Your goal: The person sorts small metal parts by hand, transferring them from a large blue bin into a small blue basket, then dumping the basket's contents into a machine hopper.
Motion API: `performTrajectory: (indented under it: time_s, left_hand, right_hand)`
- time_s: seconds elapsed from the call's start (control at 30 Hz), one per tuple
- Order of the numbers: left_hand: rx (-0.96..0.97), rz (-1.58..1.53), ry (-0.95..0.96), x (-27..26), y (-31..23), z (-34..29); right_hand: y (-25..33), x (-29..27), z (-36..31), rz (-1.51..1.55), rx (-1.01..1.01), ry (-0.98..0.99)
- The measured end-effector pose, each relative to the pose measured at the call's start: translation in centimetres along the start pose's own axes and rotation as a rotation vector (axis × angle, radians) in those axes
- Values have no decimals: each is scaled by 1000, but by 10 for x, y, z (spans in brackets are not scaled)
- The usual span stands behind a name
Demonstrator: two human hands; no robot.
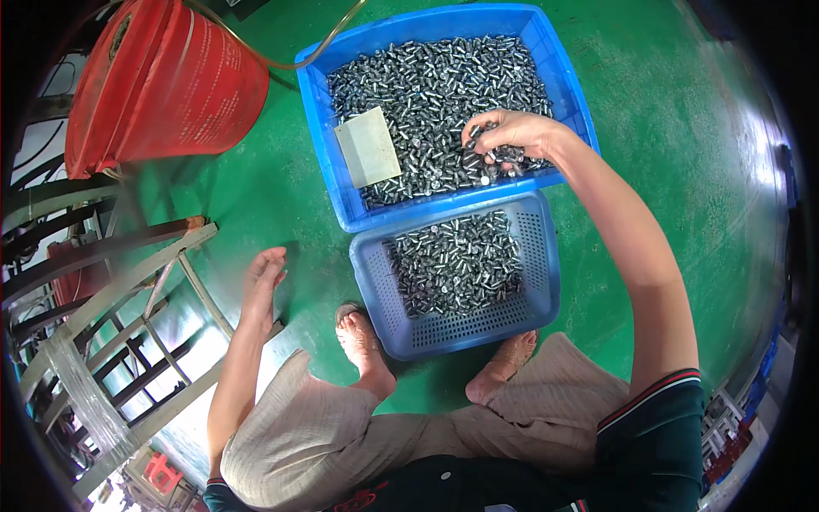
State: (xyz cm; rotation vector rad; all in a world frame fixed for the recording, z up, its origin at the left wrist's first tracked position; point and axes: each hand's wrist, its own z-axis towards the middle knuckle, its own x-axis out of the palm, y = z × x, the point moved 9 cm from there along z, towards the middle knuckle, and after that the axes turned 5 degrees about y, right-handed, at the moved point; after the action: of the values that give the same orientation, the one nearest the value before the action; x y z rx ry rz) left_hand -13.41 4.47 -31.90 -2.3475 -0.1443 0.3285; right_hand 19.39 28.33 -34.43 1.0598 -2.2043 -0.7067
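Above green floor (665, 128), clutching small metal pins (509, 154) in right hand (522, 132) over blue bin (401, 212); holding left hand (264, 277) loosely half-curled, well left of right one.

A glossy green floor (286, 196), washed with white glare (758, 141) toward the right, runs out to a frame of crossing bars (128, 283) on the left, a small red stool (162, 472) at lower left and indistinct clutter (732, 427) at lower right.
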Motion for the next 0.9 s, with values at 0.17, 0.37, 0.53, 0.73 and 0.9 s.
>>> performTrajectory:
  time_s: [0.17,0.37,0.53,0.73,0.9]
  left_hand:
    - [27,-17,-41,-2,-12,-4]
    - [18,-14,-29,-5,-1,0]
    - [30,-21,-37,-8,-1,1]
    - [25,-21,-23,-2,-7,-4]
    - [49,-42,-35,-6,-17,-4]
  right_hand:
    - [15,54,-39,-103,-28,127]
    - [0,138,-65,-698,-375,218]
    - [38,74,-35,-743,-199,-52]
    - [19,-11,30,-1015,106,-460]
    - [24,9,26,-1011,172,-540]
